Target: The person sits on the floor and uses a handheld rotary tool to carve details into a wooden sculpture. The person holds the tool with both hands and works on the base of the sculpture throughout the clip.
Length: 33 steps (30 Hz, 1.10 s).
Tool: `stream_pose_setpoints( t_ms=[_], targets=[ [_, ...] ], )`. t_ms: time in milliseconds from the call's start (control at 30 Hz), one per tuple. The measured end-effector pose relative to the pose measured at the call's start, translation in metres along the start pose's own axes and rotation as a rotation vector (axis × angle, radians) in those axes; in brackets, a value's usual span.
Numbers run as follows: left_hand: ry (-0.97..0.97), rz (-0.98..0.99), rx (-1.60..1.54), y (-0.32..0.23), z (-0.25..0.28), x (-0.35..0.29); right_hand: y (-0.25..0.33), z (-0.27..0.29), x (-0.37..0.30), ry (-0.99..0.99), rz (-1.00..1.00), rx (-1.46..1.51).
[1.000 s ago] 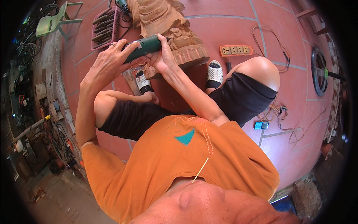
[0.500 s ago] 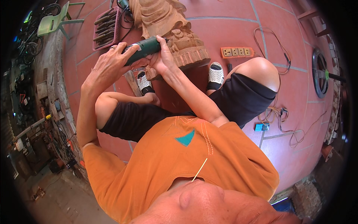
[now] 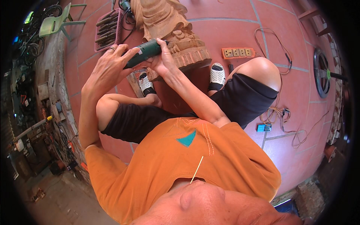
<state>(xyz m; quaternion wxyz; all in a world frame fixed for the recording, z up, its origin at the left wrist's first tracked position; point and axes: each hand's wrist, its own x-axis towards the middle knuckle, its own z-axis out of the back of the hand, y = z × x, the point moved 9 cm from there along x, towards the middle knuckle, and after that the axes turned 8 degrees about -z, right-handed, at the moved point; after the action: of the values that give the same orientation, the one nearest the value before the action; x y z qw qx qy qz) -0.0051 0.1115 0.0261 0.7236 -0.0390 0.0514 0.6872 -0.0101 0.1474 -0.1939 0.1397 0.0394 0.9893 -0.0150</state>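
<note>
A green handheld power tool (image 3: 144,52) lies across both my hands, its tip against a carved wooden statue (image 3: 167,28) that stands on the red tiled floor. My left hand (image 3: 108,67) wraps the rear of the tool, fingers spread over its body. My right hand (image 3: 163,60) grips the front end close to the statue's carved base. I sit with knees bent, white sandals (image 3: 217,73) beside the statue's base.
A pink tray of chisels (image 3: 107,28) lies at the far left of the statue. An orange power strip (image 3: 238,52) and loose cables (image 3: 279,112) are on the tiles to the right. A green chair (image 3: 56,22) and cluttered tools line the left wall.
Both hands and the tool stay at the same spot on the statue's base; only slight shifts of the tool's angle show.
</note>
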Motion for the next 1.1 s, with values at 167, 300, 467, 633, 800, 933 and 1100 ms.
stream_pose_setpoints(
  t_ms=[167,300,467,633,800,933,1100],
  targets=[
    [-0.394,-0.307,-0.457,-0.07,0.077,0.002,-0.004,0.004,0.002,-0.016,0.002,-0.055],
    [-0.506,-0.673,-0.917,-0.126,0.12,-0.012,-0.006,0.001,-0.009,-0.035,-0.024,-0.033],
    [-0.473,-0.853,-1.136,-0.15,0.128,-0.027,-0.006,0.002,-0.008,-0.076,-0.014,-0.043],
    [-0.432,-0.932,-1.148,-0.143,0.132,-0.032,-0.003,0.007,-0.009,-0.083,-0.014,-0.062],
    [-0.54,-0.916,-1.105,-0.134,0.137,-0.034,-0.005,0.007,-0.008,-0.073,-0.022,-0.072],
    [-0.589,-0.902,-1.106,-0.136,0.142,-0.036,-0.005,0.003,-0.008,-0.066,-0.016,-0.055],
    [-0.553,-0.911,-1.157,-0.141,0.144,-0.034,-0.002,0.006,-0.007,-0.075,-0.008,-0.042]
  ],
)
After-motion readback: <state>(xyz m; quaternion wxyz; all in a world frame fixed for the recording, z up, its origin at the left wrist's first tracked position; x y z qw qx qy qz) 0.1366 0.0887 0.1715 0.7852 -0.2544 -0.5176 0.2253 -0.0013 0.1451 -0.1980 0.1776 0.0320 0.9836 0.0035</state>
